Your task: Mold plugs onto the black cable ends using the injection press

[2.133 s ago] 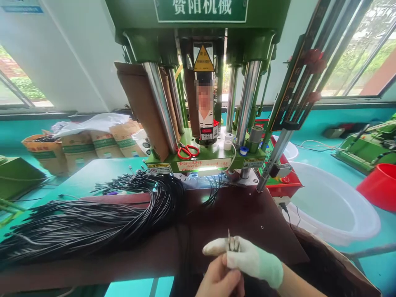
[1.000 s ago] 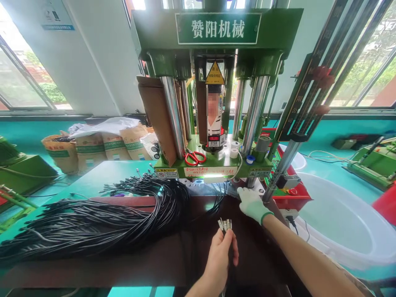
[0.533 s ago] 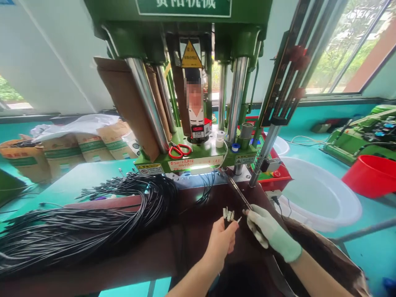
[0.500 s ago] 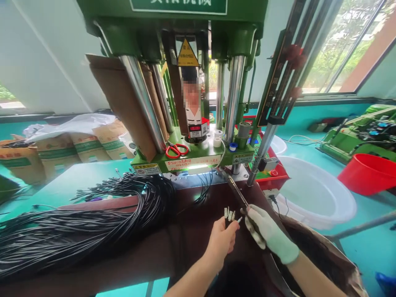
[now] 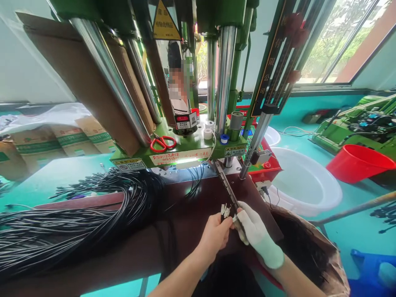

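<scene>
My bare left hand (image 5: 215,234) is closed around a small bunch of cable ends, and their silvery connectors (image 5: 225,210) stick up above the fingers. In my right hand (image 5: 259,234), which wears a white glove, is the near end of a long, narrow, slotted metal bar (image 5: 227,185). The bar slants away over the brown table (image 5: 185,235), its far end by the green press (image 5: 192,159). My left fingertips are beside the bar's near end; whether they touch it I cannot tell. A few black cables (image 5: 194,181) hang from the press front.
A big bundle of black cables (image 5: 93,231) lies on the left. Red-handled scissors (image 5: 163,143) and a blue tape roll (image 5: 224,139) sit on the press. To the right are a white tub (image 5: 332,194), a red bucket (image 5: 359,165) and an open brown bag (image 5: 335,264). Behind the press is a person (image 5: 179,105).
My left hand with the cable ends has come closer to my right hand and the bar's near end. The view has tilted down and turned right.
</scene>
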`<state>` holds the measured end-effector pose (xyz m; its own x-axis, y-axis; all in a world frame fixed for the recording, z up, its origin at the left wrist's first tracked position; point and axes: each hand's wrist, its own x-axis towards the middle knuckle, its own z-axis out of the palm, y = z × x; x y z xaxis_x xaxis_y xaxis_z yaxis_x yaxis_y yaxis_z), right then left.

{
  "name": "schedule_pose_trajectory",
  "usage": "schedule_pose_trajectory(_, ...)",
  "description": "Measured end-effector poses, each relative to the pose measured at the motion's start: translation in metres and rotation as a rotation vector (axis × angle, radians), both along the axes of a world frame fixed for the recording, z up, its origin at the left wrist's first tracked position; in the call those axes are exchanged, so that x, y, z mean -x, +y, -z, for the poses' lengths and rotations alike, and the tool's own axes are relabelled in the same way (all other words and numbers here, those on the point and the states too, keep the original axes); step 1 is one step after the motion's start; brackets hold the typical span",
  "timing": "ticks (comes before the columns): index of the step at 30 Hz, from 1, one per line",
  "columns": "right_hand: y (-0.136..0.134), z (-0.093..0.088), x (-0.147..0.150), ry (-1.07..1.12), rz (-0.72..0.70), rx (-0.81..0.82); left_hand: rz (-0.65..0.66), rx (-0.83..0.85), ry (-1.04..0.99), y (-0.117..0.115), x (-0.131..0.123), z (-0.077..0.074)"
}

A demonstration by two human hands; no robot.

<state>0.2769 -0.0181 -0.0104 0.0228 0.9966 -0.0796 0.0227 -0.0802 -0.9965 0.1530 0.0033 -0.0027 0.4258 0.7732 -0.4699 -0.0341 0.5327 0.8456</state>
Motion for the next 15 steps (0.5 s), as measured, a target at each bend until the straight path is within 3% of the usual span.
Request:
schedule_pose_trajectory(5, 0.002, 0.000, -0.001, 0.005, -0.015, 0.008, -0.054, -0.122, -0.020, 0.001, 0.004, 0.001)
schedule_pose_trajectory(10, 0.001, -0.009, -0.005, 0.127, 0.035, 0.096, -0.283, -0.079, -0.194, 0.010, 0.016, -0.006)
schedule_pose_trajectory(12, 0.002, -0.009, -0.006, 0.131, 0.045, 0.106, -0.265, -0.024, -0.175, 0.011, 0.016, -0.008)
schedule_pose_trajectory(15, 0.003, -0.007, -0.007, 0.123, 0.038, 0.104, -0.105, 0.045, -0.087, 0.010, 0.012, -0.009)
